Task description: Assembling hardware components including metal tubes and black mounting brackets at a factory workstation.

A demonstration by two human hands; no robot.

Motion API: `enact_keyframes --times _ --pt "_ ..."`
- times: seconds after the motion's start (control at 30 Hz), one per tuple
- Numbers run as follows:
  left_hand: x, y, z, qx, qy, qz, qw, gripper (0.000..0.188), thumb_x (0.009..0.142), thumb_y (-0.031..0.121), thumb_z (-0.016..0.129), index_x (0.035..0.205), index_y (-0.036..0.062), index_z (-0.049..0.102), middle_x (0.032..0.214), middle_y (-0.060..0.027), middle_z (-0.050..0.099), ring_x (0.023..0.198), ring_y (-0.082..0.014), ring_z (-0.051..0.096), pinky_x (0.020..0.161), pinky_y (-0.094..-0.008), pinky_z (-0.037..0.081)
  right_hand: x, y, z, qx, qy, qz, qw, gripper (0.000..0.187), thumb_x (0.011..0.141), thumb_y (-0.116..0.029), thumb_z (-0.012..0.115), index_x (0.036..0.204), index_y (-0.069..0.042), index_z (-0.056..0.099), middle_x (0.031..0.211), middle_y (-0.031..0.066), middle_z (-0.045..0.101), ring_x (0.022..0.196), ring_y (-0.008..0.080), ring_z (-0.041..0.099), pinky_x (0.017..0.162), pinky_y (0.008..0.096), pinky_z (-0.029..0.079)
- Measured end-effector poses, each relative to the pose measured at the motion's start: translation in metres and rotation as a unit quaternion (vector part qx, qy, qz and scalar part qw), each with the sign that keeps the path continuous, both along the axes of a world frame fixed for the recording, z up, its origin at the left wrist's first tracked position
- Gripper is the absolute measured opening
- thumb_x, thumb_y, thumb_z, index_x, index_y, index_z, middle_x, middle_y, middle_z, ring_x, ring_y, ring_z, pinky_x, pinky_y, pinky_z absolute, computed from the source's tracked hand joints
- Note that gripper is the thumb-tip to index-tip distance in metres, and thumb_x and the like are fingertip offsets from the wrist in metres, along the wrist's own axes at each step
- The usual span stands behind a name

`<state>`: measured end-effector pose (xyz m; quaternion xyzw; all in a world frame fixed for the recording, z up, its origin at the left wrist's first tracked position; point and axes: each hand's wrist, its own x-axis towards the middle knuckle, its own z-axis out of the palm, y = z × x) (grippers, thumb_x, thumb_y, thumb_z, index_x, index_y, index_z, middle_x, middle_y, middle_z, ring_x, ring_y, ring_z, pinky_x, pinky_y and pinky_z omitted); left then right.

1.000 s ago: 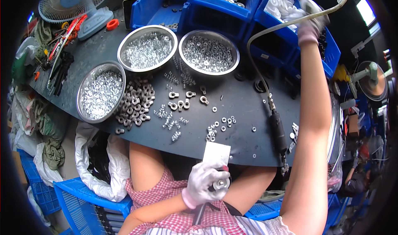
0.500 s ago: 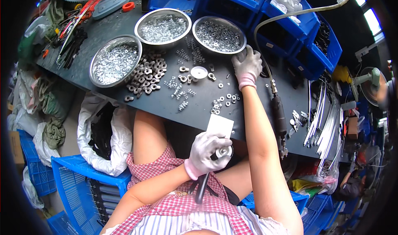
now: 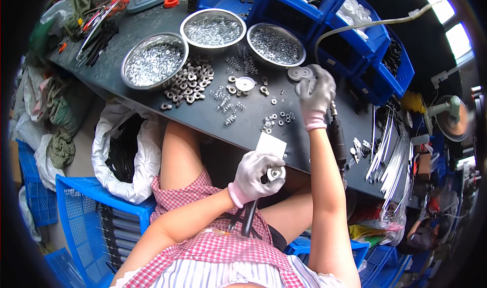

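My left hand (image 3: 257, 179), in a white glove with a pink cuff, is closed around a black rod (image 3: 249, 218) with a round silver end (image 3: 275, 173) showing between thumb and fingers. A white square piece (image 3: 271, 145) sits just beyond those fingers at the table edge. Farther out, my gloved right hand (image 3: 318, 92) is over the table with its fingers curled, beside grey round discs (image 3: 295, 74). Whatever its fingertips pinch is blurred and partly hidden. A white round disc (image 3: 245, 84), small springs (image 3: 227, 106), loose nuts (image 3: 280, 118) and lever-shaped metal parts (image 3: 188, 85) lie to the left.
Three steel bowls of small metal parts, the left (image 3: 125, 70), middle (image 3: 187, 40) and right (image 3: 251, 48), stand at the back. Blue bins (image 3: 376, 77) rise behind my right hand. A hose-fed black air tool (image 3: 337, 141) hangs beside my right forearm; metal strips (image 3: 389, 171) lie right.
My right hand has drawn back toward me and slightly right from beside the right bowl, uncovering grey discs. My left hand still grips the rod.
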<state>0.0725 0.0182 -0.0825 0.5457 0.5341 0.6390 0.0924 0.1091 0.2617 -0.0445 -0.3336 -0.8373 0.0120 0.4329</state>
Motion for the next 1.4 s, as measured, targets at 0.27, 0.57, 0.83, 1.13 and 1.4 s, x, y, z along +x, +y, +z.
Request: enact_keyframes --times 0.27,0.57,0.83,1.13,1.4 --pt "0.002 -0.002 0.008 0.009 0.008 -0.004 1.000 0.028 0.068 0.017 0.074 0.093 0.0115 0.062 0.081 -0.0033 0.065 0.074 -0.0232 0.063 0.072 -0.0355 0.046 -0.056 -0.028 -0.007 0.009 -0.260 0.303 0.917 0.042 0.073 -0.017 0.070 0.113 -0.011 0.063 0.113 0.0079 0.061 0.109 0.0276 0.055 0.092 0.0404 0.042" --pt "0.002 -0.003 -0.006 -0.017 -0.010 -0.020 1.000 0.037 0.063 0.018 0.075 0.096 0.0097 0.062 0.093 -0.0087 0.065 0.085 -0.0281 0.062 0.080 -0.0384 0.046 0.006 -0.080 0.049 -0.010 0.047 0.255 0.966 0.022 0.072 -0.005 0.074 0.094 -0.008 0.069 0.091 0.0074 0.069 0.087 0.0233 0.064 0.080 0.0344 0.048" --pt "-0.002 0.002 0.000 0.008 0.012 -0.028 1.000 0.042 0.065 0.025 0.080 0.097 0.0071 0.060 0.091 -0.0093 0.066 0.080 -0.0275 0.065 0.073 -0.0373 0.048 0.111 -0.163 0.037 0.003 -0.068 0.262 0.963 0.023 0.068 -0.013 0.074 0.089 -0.016 0.068 0.094 -0.0009 0.066 0.090 0.0218 0.063 0.076 0.0348 0.048" --pt "0.005 -0.003 -0.011 -0.011 -0.101 -0.113 0.988 0.074 0.068 0.048 0.079 0.120 0.0039 0.051 0.094 -0.0127 0.065 0.085 -0.0327 0.063 0.077 -0.0394 0.049 0.117 -0.165 0.025 0.023 -0.105 0.271 0.957 0.031 0.063 -0.012 0.066 0.093 -0.017 0.068 0.096 -0.0009 0.066 0.086 0.0206 0.065 0.072 0.0347 0.049" --pt "-0.005 -0.008 0.001 -0.019 -0.019 -0.082 0.996 0.064 0.067 0.034 0.079 0.118 0.0053 0.052 0.099 -0.0140 0.064 0.090 -0.0338 0.062 0.082 -0.0413 0.047 0.118 -0.175 0.023 -0.204 0.165 0.293 0.920 0.031 0.074 0.006 0.060 0.103 -0.004 0.063 0.100 0.0098 0.064 0.093 0.0221 0.062 0.079 0.0364 0.048"
